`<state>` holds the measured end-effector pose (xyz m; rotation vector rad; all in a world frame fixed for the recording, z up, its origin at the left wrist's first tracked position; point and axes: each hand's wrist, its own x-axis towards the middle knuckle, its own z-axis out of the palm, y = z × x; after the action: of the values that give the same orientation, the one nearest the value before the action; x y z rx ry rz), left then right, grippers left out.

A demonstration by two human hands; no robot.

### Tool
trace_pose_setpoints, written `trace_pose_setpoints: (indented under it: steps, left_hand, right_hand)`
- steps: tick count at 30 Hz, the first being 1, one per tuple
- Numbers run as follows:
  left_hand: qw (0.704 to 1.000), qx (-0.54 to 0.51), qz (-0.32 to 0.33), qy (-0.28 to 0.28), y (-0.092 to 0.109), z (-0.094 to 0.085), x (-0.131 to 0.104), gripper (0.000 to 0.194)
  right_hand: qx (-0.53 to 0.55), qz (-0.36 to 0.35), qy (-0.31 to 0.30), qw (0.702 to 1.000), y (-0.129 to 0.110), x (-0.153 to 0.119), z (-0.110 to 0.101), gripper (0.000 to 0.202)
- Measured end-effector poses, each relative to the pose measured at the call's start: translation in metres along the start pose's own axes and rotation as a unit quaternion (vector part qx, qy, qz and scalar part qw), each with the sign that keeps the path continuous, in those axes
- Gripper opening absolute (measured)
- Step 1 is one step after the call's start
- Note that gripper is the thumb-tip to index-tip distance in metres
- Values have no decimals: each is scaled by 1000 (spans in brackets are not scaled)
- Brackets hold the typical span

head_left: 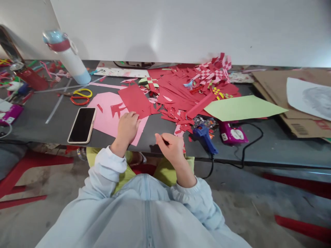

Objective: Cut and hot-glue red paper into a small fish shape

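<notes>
My left hand (128,126) rests at the near edge of a red paper sheet (134,100), its bent fingers together on the paper. Under that sheet lies a larger pink paper (104,119) with small red scraps on it. My right hand (172,147) is curled in a loose fist just over the table's near edge, thumb side up. Whether anything small is inside it is hidden. Beyond it spreads a heap of red paper strips (172,89), mixed with woven pink-and-red checked pieces (212,72).
A phone (82,125), scissors (81,96) and a white-blue bottle (71,60) stand or lie to the left. On the right are a blue glue gun (205,137) with its cord, a purple box (232,132), green paper (245,108) and cardboard (302,125). A white partition (181,27) rises behind.
</notes>
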<state>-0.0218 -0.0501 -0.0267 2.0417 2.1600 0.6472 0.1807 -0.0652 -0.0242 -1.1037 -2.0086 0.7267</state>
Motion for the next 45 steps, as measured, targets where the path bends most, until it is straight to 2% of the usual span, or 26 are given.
trace_pose_setpoints:
  steps: [4,8,11,14,18,26,33,37,39,41,43,45]
  left_hand:
    - [1000,6,3,-14,6,0,-1,28]
    - [1000,5,-2,-10,6,2,-2,26]
    - [1000,0,-24,15,4,5,-3,39]
    - [999,-10,-45,17,3,8,-3,47]
    - [999,-16,-49,13,4,7,-2,41]
    - [998,-38,-47,13,7,3,-3,29]
    - [998,-34,-40,41,3,1,-5,29]
    - [994,-27,-59,91,2,1,-7,29]
    - [987,-53,-79,130,2,2,-7,29]
    - [974,-126,-97,160,2,3,-6,29]
    - [946,-238,-112,187,2,3,-3,29]
    - [904,-345,-120,220,1,1,0,32]
  right_hand:
    - [-32,-38,-6,999,8,3,10,52]
    - [1,21,-26,999,13,4,7,53]
    - [13,37,-33,999,13,3,4,52]
    - [2,16,-29,999,12,2,5,50]
    - [-13,-7,-26,1000,11,0,7,50]
    - [-19,-2,-37,999,13,2,7,50]
    - [-5,30,-59,998,15,4,7,52]
    - [-1,35,-59,998,15,5,7,52]
    - [0,37,-60,998,15,6,7,52]
    - [3,40,-63,997,15,8,7,51]
    - [4,43,-62,997,16,9,8,50]
    - [6,43,-61,997,16,9,8,50]
